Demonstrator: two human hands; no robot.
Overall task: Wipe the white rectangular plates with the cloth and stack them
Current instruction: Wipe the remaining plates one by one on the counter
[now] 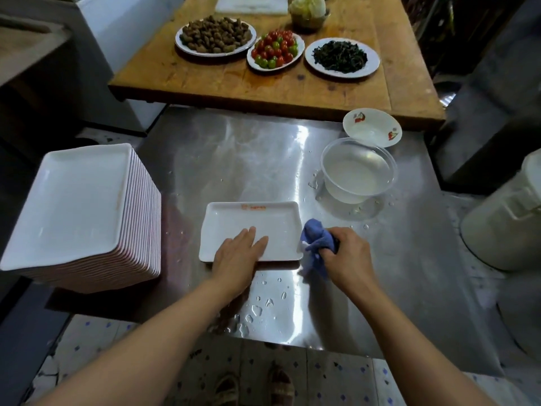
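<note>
One white rectangular plate (263, 221) with a small orange mark on its far rim lies flat on the steel table (234, 159). My left hand (237, 253) rests flat on the plate's near left part, fingers spread and holding nothing. My right hand (348, 253) is closed on a crumpled blue cloth (317, 244), which touches the plate's right edge. A tall stack of white rectangular plates (76, 206) stands at the left of the table.
A clear plastic bowl of water (358, 171) and a white flowered bowl (371, 127) sit at the right rear. Water drops (257, 309) dot the table's near edge. Behind, a wooden table (263, 80) carries three plates of food. A white bucket (506, 224) stands at the right.
</note>
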